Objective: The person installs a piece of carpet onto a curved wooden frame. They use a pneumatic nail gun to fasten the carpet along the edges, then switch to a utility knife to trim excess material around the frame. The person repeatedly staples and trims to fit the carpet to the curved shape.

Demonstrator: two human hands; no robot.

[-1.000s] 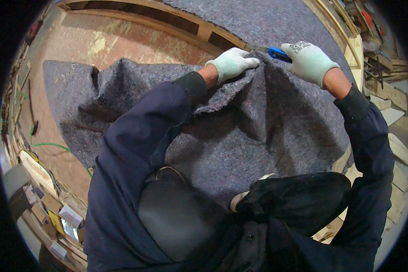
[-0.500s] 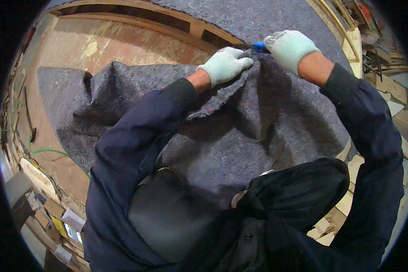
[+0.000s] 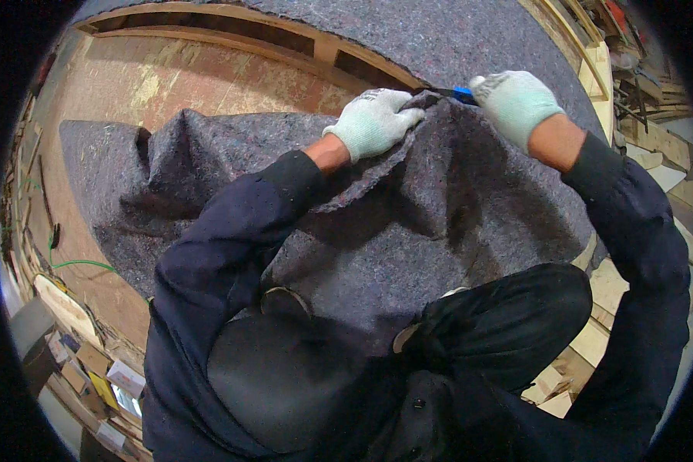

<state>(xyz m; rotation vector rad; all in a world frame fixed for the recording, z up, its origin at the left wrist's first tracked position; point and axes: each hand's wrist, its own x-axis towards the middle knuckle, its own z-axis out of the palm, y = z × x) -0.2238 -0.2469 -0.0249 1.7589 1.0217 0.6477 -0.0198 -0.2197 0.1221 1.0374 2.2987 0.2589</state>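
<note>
A thick grey-purple felt sheet (image 3: 346,269) lies in folds in front of me, reaching up to a curved wooden frame. My left hand (image 3: 373,123), in a white knit glove, is closed on the raised edge of this sheet. At the right, my gloved right hand (image 3: 516,104) is closed around a blue-and-black hand tool (image 3: 463,95). Its dark end points left and meets the felt beside the frame's edge. The glove hides most of the tool, so its exact kind cannot be made out.
The curved wooden frame (image 3: 325,54) has open slots and carries more felt (image 3: 446,38) on top. A worn reddish-brown board surface (image 3: 169,85) lies at the left, with a green cord (image 3: 85,262) by its edge. Wood offcuts (image 3: 604,296) and pale planks are at the right.
My right hand and the tool have moved right and a little nearer to me, along the felt at the frame's edge. The left hand keeps its grip on the felt, slightly nearer.
</note>
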